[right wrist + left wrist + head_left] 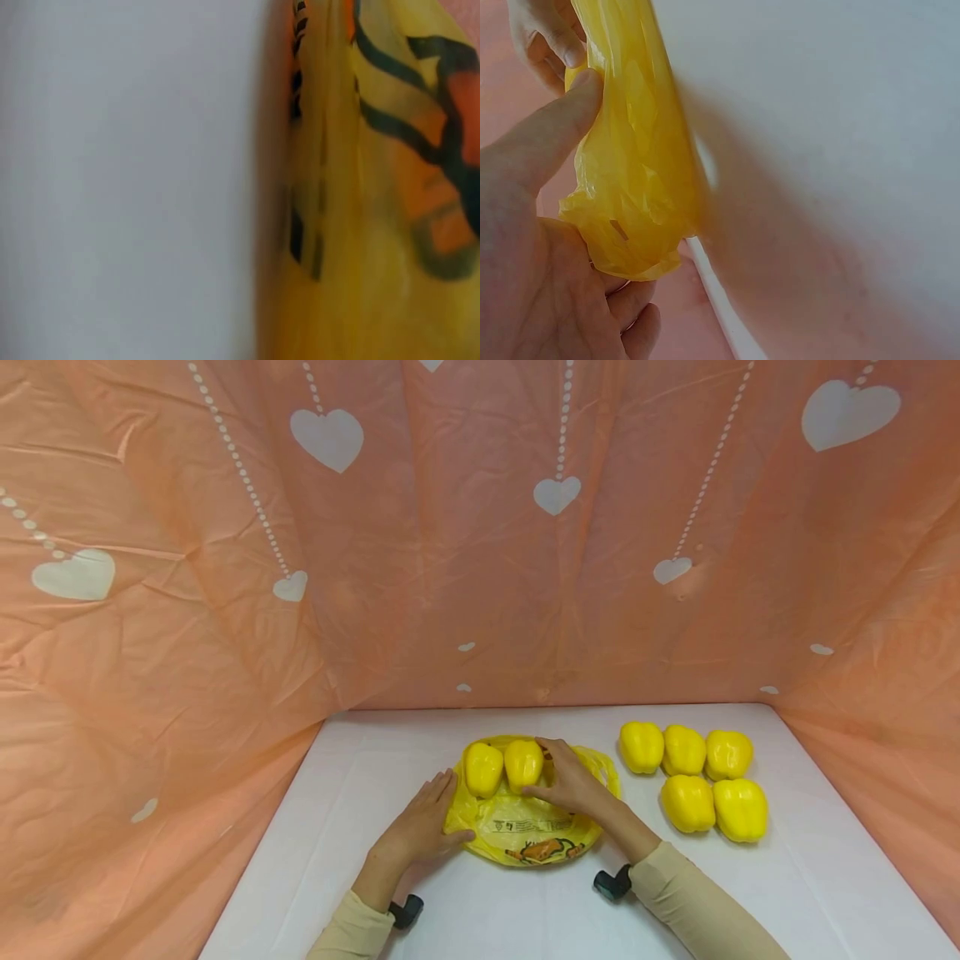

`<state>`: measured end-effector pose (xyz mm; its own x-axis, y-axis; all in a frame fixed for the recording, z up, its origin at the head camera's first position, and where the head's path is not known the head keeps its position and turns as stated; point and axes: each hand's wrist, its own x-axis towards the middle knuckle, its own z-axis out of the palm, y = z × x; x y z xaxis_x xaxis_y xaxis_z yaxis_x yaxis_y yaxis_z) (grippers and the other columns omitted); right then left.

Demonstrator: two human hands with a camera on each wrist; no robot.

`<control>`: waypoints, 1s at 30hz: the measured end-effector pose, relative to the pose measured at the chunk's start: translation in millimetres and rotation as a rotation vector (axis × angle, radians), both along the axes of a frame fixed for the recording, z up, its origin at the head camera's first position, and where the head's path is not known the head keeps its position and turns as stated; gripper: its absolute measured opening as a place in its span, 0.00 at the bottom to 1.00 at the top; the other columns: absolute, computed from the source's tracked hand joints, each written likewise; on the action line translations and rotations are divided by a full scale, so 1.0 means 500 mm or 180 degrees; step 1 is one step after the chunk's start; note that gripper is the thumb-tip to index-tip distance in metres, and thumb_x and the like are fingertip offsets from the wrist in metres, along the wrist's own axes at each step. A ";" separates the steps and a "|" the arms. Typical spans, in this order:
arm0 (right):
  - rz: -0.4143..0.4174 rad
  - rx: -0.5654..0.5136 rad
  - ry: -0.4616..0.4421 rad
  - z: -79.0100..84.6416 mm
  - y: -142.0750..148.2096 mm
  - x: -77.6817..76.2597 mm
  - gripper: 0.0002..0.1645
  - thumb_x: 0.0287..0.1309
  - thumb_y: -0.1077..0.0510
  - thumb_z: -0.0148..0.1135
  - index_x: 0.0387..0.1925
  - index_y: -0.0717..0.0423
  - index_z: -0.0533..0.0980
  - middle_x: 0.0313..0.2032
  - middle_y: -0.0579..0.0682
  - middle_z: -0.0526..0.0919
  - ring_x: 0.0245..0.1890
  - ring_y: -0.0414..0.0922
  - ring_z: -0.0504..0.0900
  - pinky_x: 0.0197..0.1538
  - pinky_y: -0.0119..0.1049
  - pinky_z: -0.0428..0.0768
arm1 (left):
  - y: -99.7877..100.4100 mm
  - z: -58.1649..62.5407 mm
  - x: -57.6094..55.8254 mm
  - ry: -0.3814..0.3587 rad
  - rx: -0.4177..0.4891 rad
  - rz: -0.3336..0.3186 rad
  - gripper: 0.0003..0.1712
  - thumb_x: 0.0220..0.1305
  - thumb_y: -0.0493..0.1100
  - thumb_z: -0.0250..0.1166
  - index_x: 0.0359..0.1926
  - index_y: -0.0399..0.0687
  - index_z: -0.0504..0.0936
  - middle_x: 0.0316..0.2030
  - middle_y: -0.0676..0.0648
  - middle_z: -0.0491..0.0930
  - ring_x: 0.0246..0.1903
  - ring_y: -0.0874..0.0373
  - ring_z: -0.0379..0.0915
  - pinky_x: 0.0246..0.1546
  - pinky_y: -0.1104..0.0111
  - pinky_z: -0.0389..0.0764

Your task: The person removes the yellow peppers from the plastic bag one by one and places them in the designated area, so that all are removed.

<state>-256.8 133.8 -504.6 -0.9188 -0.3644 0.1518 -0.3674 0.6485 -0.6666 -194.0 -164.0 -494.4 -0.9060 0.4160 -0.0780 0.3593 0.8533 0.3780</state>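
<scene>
A yellow plastic bag (498, 827) with printed lettering and an orange-and-black picture lies spread on the table. Two glossy yellow bell peppers sit side by side at its far part, a left one (483, 770) and a right one (523, 766). My right hand (573, 781) holds the right pepper from its right side, thumb near, fingers at the far end. Along the bag's left edge my left hand (423, 822) rests with fingers extended. In the left wrist view, its thumb (562, 120) touches the crumpled bag (634, 150). Printed bag plastic (390, 187) fills the right wrist view's right half.
To the right of the bag, several more yellow bell peppers (688, 804) stand grouped in two rows on the white table (375, 743). An orange curtain with white hearts (480, 568) hangs behind the table's far edge and along both sides.
</scene>
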 end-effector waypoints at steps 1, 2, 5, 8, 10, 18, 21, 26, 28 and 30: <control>-0.0005 -0.0003 0.0001 -0.001 0.000 0.000 0.56 0.59 0.47 0.82 0.78 0.66 0.63 0.70 0.66 0.73 0.69 0.63 0.75 0.74 0.60 0.75 | 0.000 0.000 -0.001 -0.0002 0.0001 0.0000 0.59 0.71 0.60 0.72 0.82 0.27 0.53 0.84 0.32 0.49 0.84 0.40 0.46 0.85 0.49 0.50; -0.0012 -0.0004 0.0001 -0.002 0.000 -0.001 0.56 0.59 0.47 0.82 0.78 0.65 0.63 0.70 0.66 0.73 0.69 0.63 0.75 0.74 0.61 0.74 | 0.001 0.001 -0.001 -0.0004 0.0010 0.0002 0.59 0.71 0.60 0.72 0.82 0.27 0.53 0.84 0.32 0.49 0.84 0.40 0.46 0.85 0.49 0.50; -0.0016 -0.0043 -0.0022 -0.002 0.000 -0.001 0.56 0.59 0.47 0.82 0.79 0.65 0.63 0.70 0.66 0.72 0.70 0.63 0.74 0.75 0.61 0.73 | 0.002 0.002 -0.002 -0.0024 0.0000 0.0017 0.59 0.71 0.61 0.71 0.83 0.28 0.52 0.84 0.32 0.49 0.84 0.40 0.45 0.85 0.49 0.50; -0.0015 -0.0056 -0.0010 -0.003 -0.001 0.001 0.56 0.60 0.47 0.82 0.78 0.65 0.63 0.71 0.66 0.72 0.70 0.64 0.74 0.75 0.61 0.73 | 0.004 0.003 -0.003 -0.0030 0.0001 0.0024 0.60 0.71 0.62 0.70 0.83 0.28 0.52 0.84 0.32 0.48 0.84 0.40 0.45 0.85 0.50 0.50; -0.0026 -0.0058 -0.0018 -0.003 -0.001 0.002 0.56 0.60 0.47 0.82 0.79 0.64 0.63 0.71 0.66 0.72 0.71 0.63 0.73 0.76 0.61 0.73 | 0.004 0.003 -0.003 -0.0024 0.0016 0.0023 0.60 0.71 0.63 0.70 0.83 0.28 0.52 0.84 0.32 0.49 0.84 0.40 0.46 0.85 0.49 0.50; -0.0020 -0.0073 -0.0008 -0.003 0.000 0.007 0.55 0.59 0.45 0.82 0.78 0.63 0.64 0.70 0.65 0.73 0.70 0.63 0.74 0.75 0.61 0.74 | 0.007 0.006 -0.002 -0.0032 0.0016 0.0036 0.59 0.71 0.62 0.71 0.83 0.29 0.52 0.84 0.33 0.49 0.84 0.40 0.45 0.85 0.49 0.50; -0.0002 -0.0083 0.0030 -0.004 0.001 0.008 0.55 0.59 0.45 0.82 0.78 0.63 0.65 0.70 0.64 0.73 0.69 0.62 0.75 0.74 0.60 0.74 | 0.007 0.003 -0.001 -0.0026 0.0023 0.0029 0.59 0.71 0.60 0.72 0.83 0.29 0.53 0.84 0.33 0.49 0.84 0.40 0.45 0.85 0.49 0.50; 0.0022 -0.0112 0.0054 -0.001 0.005 0.011 0.55 0.59 0.45 0.81 0.78 0.63 0.64 0.70 0.64 0.73 0.68 0.61 0.76 0.73 0.60 0.76 | 0.007 -0.001 -0.002 -0.0029 0.0042 0.0035 0.60 0.70 0.61 0.73 0.83 0.29 0.53 0.84 0.32 0.49 0.84 0.40 0.45 0.85 0.49 0.51; 0.0019 -0.0105 0.0058 0.001 0.008 0.013 0.55 0.59 0.45 0.81 0.78 0.63 0.64 0.70 0.64 0.73 0.67 0.61 0.76 0.73 0.60 0.77 | 0.007 -0.002 -0.002 -0.0029 0.0041 0.0038 0.60 0.70 0.61 0.73 0.83 0.29 0.53 0.84 0.32 0.49 0.84 0.40 0.45 0.85 0.49 0.51; 0.0007 -0.0090 0.0100 0.005 0.013 0.014 0.56 0.59 0.44 0.82 0.78 0.63 0.64 0.69 0.64 0.73 0.66 0.61 0.77 0.71 0.60 0.78 | 0.008 -0.002 -0.002 -0.0029 0.0042 0.0036 0.60 0.70 0.61 0.73 0.83 0.28 0.53 0.84 0.32 0.49 0.84 0.40 0.45 0.85 0.49 0.51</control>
<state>-249.6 140.1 -502.3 -0.9126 -0.3616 0.1910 -0.3899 0.6287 -0.6729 -194.9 -160.2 -495.2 -0.9099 0.4068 -0.0808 0.3462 0.8522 0.3924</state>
